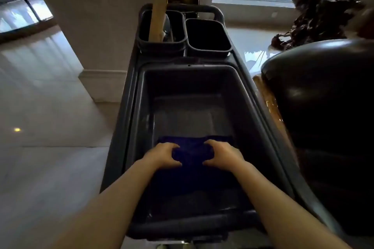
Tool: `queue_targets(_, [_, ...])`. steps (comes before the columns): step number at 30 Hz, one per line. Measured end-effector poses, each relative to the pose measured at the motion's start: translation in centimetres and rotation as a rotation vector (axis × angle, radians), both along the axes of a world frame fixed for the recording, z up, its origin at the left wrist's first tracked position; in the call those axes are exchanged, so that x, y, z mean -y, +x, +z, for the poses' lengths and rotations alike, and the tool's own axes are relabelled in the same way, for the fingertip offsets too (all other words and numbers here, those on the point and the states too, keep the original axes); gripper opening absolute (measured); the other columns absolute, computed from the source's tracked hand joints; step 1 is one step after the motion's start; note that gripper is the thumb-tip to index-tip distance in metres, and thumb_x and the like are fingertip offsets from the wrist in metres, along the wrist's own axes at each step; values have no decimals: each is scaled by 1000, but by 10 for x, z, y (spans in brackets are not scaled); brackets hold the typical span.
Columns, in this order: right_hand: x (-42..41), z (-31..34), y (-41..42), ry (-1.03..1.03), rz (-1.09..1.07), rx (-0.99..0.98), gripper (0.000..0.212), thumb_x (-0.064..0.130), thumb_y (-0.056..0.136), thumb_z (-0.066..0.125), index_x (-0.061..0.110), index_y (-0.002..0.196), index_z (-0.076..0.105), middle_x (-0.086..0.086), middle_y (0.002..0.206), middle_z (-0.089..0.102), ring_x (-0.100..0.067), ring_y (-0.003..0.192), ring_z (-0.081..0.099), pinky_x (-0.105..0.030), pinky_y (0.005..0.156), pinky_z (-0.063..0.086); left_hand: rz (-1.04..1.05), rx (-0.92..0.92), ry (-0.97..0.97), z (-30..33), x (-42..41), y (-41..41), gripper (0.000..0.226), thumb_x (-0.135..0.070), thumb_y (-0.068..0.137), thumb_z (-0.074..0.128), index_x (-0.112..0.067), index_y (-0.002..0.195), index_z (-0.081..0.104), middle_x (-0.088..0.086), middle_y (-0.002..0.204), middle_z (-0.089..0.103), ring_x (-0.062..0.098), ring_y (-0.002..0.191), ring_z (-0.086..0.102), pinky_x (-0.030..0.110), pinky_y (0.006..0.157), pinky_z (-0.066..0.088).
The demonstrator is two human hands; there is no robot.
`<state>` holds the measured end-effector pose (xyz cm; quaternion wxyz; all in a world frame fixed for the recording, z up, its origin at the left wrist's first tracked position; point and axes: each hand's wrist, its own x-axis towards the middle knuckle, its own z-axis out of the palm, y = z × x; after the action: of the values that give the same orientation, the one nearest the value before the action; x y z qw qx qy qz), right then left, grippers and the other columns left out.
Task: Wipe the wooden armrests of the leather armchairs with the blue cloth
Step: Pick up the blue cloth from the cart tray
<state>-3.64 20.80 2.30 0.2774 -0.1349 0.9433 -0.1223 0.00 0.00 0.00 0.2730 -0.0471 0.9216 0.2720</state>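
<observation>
The dark blue folded cloth (192, 151) lies on the floor of a large dark grey plastic tub (188, 87), at the end nearest the person. Both hands are down inside the tub on top of the cloth. The left hand (165, 154) rests on its left part with fingers curled and thumb spread toward the middle; the right hand (220, 154) mirrors it on the right part. The fingers of both hands are bent and press into the fabric, pinching a ridge of it between them, though the blur does not show how firm the hold is. Bare forearms run back from the hands over the tub's near rim.

Beyond the hands the tub's bottom is bare. The tub sits in a dark grey cleaning cart (125, 107). Farther ahead of the hands, at the cart's far end, stand two small black bins: the left bin (162, 42) holds a tall pale wooden handle (158, 6), and the right bin (208, 46) shows only a dark inside.

To the right of the right hand, just beside the cart, stands a dark brown leather armchair (323, 97), its glossy wooden armrest (267, 99) next to the cart's side. To the left of the left hand lies pale polished floor (40, 107).
</observation>
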Motion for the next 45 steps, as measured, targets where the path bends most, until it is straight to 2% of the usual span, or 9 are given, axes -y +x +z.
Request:
queue_targets(9, [-1, -47, 9, 117, 42, -77, 62, 28, 81, 65, 25, 137, 37, -5, 142, 36, -29, 127, 32, -50, 95, 43, 80, -100, -20, -49, -24, 13, 68, -17, 78, 68, -15, 138, 36, 5, 148, 34, 21, 135, 32, 33, 111, 30])
queue_targets(13, [-1, -48, 11, 98, 91, -166, 32, 6, 85, 54, 16, 116, 56, -6, 120, 54, -27, 110, 44, -35, 72, 45, 76, -274, -134, -48, -29, 28, 40, -1, 81, 56, -15, 118, 55, 3, 125, 54, 20, 115, 49, 29, 88, 42])
queue_targets(17, [-10, -43, 7, 19, 75, -67, 31, 8, 83, 54, 21, 110, 62, -3, 117, 61, -25, 106, 54, -33, 76, 46, 135, -171, -76, -35, -23, 30, 23, -1, 81, 57, -14, 99, 63, 4, 114, 62, 21, 102, 58, 30, 82, 48])
queue_targets(21, [-24, -22, -8, -142, -69, 40, 31, 13, 75, 67, 21, 106, 68, -4, 109, 68, -20, 99, 62, -28, 85, 49, 190, -63, 47, -10, -10, 18, 18, -3, 76, 66, -12, 92, 68, 7, 105, 67, 18, 97, 61, 30, 88, 50])
queue_targets(24, [-29, -1, -14, -233, -105, 40, 27, 11, 72, 73, 20, 97, 72, 2, 91, 69, -10, 83, 60, -22, 75, 45, 161, -49, 68, 16, -9, 9, 16, -6, 74, 68, -14, 88, 68, 5, 98, 67, 15, 89, 61, 25, 79, 49])
queue_targets(28, [-44, 39, -19, -337, -146, -1, 28, 11, 70, 75, 37, 74, 66, 17, 75, 63, 0, 74, 60, -20, 70, 46, 137, -86, 130, 58, -11, -1, 13, -9, 71, 69, -17, 81, 67, 2, 88, 67, 14, 83, 63, 26, 71, 51])
queue_targets(32, [-70, 86, -18, -428, -150, -102, 24, 9, 70, 75, 30, 80, 70, 9, 75, 67, -4, 73, 63, -28, 75, 51, 57, -111, 223, 105, -23, -13, 15, -8, 70, 69, -16, 82, 67, 5, 86, 69, 18, 82, 66, 30, 70, 56])
queue_targets(37, [-121, 147, -13, -443, -187, -212, 25, 9, 70, 75, 16, 94, 72, 6, 75, 66, -5, 69, 61, -19, 67, 48, -67, -203, 268, 162, -66, -24, 16, -7, 70, 70, -21, 77, 67, -1, 76, 67, 12, 69, 63, 24, 59, 52])
queue_targets(45, [-257, 209, 1, -430, -158, -306, 22, 10, 74, 72, 24, 90, 70, 6, 80, 68, -2, 68, 61, -10, 53, 42, -157, -302, 309, 219, -196, -25, 24, 2, 77, 61, -12, 94, 70, -5, 74, 66, 3, 63, 59, 11, 46, 46])
